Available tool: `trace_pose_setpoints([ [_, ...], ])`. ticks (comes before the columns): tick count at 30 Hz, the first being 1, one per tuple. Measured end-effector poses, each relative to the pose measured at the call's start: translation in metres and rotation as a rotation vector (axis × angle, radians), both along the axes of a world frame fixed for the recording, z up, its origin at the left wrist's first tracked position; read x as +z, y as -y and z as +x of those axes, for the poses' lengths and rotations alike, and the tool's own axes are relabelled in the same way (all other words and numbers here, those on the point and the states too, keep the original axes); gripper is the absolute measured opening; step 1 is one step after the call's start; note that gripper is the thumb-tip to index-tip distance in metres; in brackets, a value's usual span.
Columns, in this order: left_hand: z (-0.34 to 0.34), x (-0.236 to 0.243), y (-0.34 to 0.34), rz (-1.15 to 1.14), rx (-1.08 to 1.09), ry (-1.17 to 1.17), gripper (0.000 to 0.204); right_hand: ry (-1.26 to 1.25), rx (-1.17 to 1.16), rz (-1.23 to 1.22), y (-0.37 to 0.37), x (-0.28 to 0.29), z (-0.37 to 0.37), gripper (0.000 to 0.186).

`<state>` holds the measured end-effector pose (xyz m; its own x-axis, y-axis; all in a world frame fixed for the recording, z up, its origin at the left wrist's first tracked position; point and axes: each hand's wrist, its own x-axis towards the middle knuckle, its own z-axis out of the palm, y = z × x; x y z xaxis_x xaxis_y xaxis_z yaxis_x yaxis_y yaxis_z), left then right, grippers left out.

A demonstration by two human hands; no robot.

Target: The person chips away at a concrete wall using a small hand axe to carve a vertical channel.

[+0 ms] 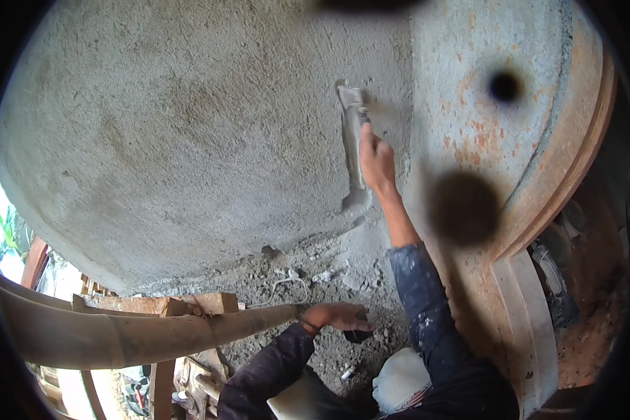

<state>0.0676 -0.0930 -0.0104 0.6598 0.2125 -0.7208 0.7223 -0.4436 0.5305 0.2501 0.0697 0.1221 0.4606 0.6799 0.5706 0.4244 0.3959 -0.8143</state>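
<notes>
My right hand (378,162) is closed round the dark handle of a small flat-bladed trowel (353,96). Its grey blade rests against the rough cement-plastered wall (210,133), near the inner corner. Below the blade runs a smoother, damp-looking strip (354,154), with a ragged left edge. Lower down, my left hand (339,316) is held out beside the tip of a bamboo pole (189,337), fingers stretched. Just under those fingers is a dark patch or object (358,336), whose kind I cannot make out.
Rubble and loose mortar (315,280) lie along the wall's foot, with a bent pale wire or cord (287,283). Timber (154,304) adjoins the bamboo at left. On the right a stained wall (483,119) meets a curved ledge (574,189). A whitish bag-like thing (400,379) lies near me.
</notes>
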Motion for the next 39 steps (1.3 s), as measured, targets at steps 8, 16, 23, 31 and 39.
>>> trace_pose_setpoints([
  [8, 0.01, -0.002, 0.001, 0.006, -0.024, 0.016, 0.085, -0.256, 0.179, 0.784, -0.009, -0.009, 0.006, 0.067],
  [16, 0.003, 0.001, 0.0, 0.028, 0.01, 0.017, 0.088, -0.571, 0.315, 0.472, 0.024, 0.017, -0.002, 0.065],
  [23, 0.005, -0.002, -0.009, -0.062, -0.021, -0.069, 0.088, -0.133, 0.119, -0.035, -0.021, -0.024, -0.007, 0.067],
  [31, 0.004, -0.015, -0.004, -0.001, 0.01, 0.016, 0.085, -0.55, 0.5, 0.837, 0.006, 0.007, -0.002, 0.062],
  [39, -0.006, -0.01, 0.002, 0.056, 0.067, 0.069, 0.085, -0.11, 0.025, 0.076, 0.006, -0.002, -0.006, 0.061],
])
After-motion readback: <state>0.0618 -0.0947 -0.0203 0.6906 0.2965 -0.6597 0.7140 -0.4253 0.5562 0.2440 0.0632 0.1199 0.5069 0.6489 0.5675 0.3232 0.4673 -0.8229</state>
